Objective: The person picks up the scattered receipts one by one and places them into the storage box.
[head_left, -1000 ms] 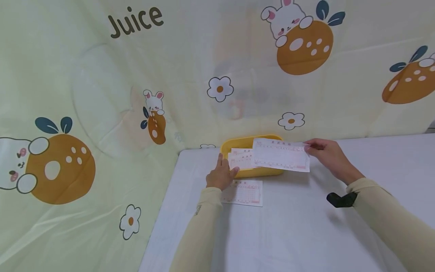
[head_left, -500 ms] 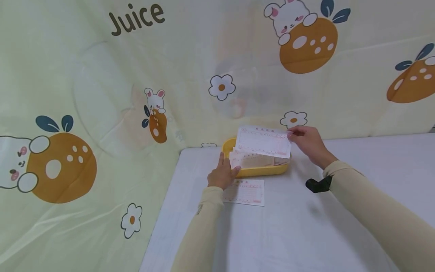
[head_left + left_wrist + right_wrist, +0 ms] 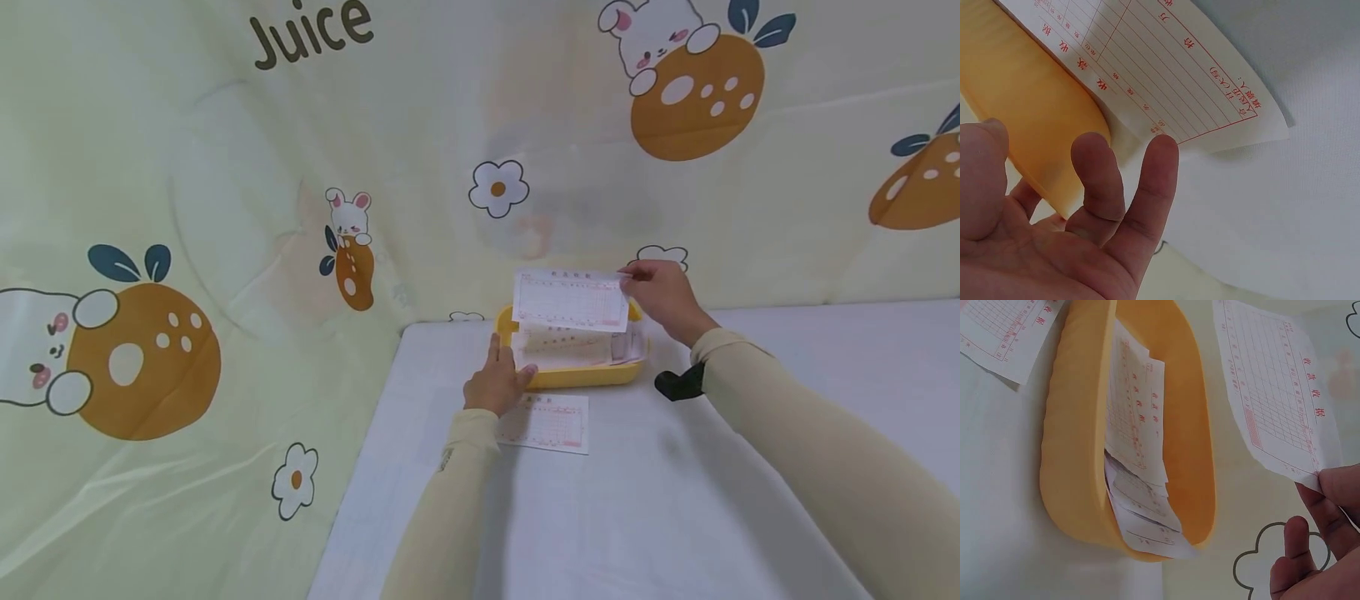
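Observation:
My right hand (image 3: 663,298) pinches a paper receipt slip (image 3: 570,297) with red print by its right edge, holding it raised over the back of a yellow plastic basket (image 3: 588,379). In the right wrist view the slip (image 3: 1272,387) hangs from thumb and forefinger, bowed and apart from the basket. My left hand (image 3: 497,382) rests against the basket's left front corner, forefinger straight along the end and thumb on the front wall; two other fingers (image 3: 1160,181) stand free. Several more receipts (image 3: 1135,412) lie overlapping inside the basket.
On the white-covered table (image 3: 645,500), a receipt (image 3: 551,423) lies in front of the basket, partly hidden by the left hand. A printed curtain (image 3: 420,125) with rabbits and orange fruit hangs close behind the basket.
My right hand has carried the slip leftward and up, from the basket's right side to over its back, uncovering more receipts inside. My left hand keeps its place at the basket.

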Tool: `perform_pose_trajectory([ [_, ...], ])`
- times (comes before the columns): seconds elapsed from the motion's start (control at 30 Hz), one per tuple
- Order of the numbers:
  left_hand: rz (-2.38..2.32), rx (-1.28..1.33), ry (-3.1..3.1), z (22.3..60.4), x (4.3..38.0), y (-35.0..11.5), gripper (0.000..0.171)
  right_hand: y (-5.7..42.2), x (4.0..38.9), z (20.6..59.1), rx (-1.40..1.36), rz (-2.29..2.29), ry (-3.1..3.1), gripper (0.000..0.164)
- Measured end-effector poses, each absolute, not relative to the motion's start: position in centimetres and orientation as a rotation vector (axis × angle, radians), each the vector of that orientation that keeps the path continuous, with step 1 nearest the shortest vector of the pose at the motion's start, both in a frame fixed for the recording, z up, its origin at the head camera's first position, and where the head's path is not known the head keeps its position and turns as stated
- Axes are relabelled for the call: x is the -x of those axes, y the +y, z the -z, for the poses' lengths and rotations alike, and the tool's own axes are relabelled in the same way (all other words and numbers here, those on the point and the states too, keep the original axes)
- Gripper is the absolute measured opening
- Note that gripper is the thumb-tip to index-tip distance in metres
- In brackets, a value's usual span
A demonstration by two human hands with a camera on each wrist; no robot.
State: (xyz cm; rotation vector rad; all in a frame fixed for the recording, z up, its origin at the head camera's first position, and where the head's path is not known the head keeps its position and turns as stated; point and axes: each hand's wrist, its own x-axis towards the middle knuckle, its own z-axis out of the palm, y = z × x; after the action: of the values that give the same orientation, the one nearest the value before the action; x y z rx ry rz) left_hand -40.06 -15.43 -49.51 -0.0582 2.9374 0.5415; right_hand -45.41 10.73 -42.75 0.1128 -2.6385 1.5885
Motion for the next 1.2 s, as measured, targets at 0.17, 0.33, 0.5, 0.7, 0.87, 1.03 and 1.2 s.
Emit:
perform_pose_trajectory([
  [0.17, -0.531, 0.056, 2.945, 49.7, 40.2, -15.5, 0.053, 10.9, 45.5, 43.2, -0.076, -1.577, -2.667, 0.039],
  [0.33, -0.502, 0.061, 2.950, 49.8, 40.3, -15.5, 0.061, 11.2, 45.5, 43.7, -0.037, -1.619, -2.660, 0.040],
  [0.5, -0.473, 0.076, 2.949, 49.8, 40.4, -15.5, 0.065, 10.9, 45.6, 44.2, -0.007, -1.621, -2.662, 0.040],
  [0.7, -0.445, 0.076, 2.959, 49.6, 40.2, -15.4, 0.068, 10.3, 45.3, 44.7, 0.006, -1.638, -2.664, 0.041],
  [0.87, -0.448, 0.060, 2.964, 49.5, 40.1, -15.4, 0.066, 9.8, 45.1, 45.2, -0.024, -1.635, -2.663, 0.040],
  [1.03, -0.428, 0.068, 2.965, 49.5, 40.2, -15.5, 0.069, 9.2, 45.3, 45.9, -0.079, -1.472, -2.703, 0.035],
  [1.2, -0.431, 0.092, 2.953, 49.7, 40.5, -15.4, 0.073, 8.7, 45.3, 46.4, -0.127, -1.330, -2.722, 0.034],
])
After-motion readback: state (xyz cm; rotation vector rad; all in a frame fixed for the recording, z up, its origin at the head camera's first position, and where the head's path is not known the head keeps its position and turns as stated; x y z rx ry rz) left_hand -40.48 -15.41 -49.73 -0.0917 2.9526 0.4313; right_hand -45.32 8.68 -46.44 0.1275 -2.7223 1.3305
